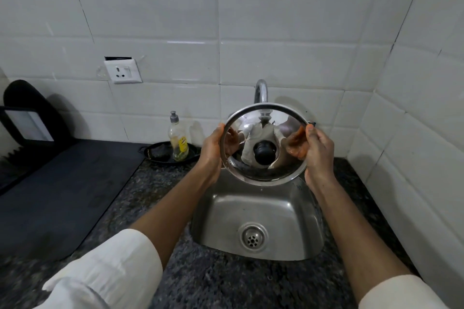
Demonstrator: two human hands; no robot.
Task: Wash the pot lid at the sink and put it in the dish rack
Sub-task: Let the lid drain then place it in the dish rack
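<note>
A round steel pot lid (253, 170) with a black knob at its middle is held upright above the back of the steel sink (288, 208), its shiny knob side facing me. My left hand (212, 150) grips its left rim and my right hand (320, 152) grips its right rim. The curved tap (261, 90) rises just behind the lid, and no water can be seen running. A black dish rack (27, 118) stands at the far left on a dark mat.
A dish soap bottle (178, 142) stands in a black tray (160, 154) left of the sink. A wall socket (123, 70) sits on the white tiles. A dark mat (62, 190) covers the speckled counter (155, 183) at left. A tiled side wall closes the right.
</note>
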